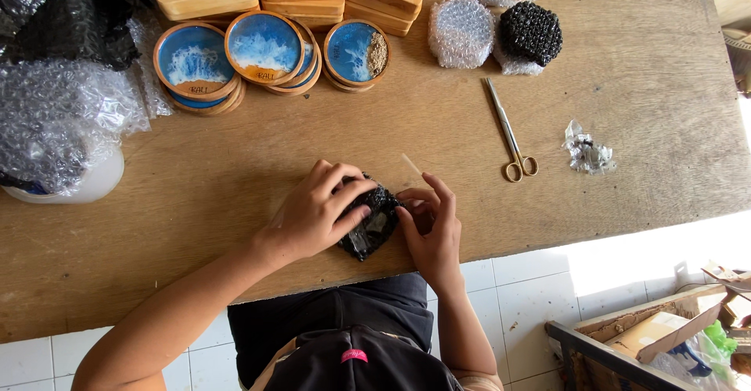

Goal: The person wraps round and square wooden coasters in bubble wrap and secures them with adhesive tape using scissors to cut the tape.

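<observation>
both hands' grip (383, 223) on one black bubble-wrapped parcel (370, 227)

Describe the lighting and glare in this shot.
Head view: strong daylight from the right washes out the table edge and floor tiles; both hands, left hand and right hand, stay sharp on the black wrapped bundle; the scissors glint faintly.

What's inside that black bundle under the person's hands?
Only black bubble wrap shows, pressed by the left hand and right hand; its contents are covered.
</observation>
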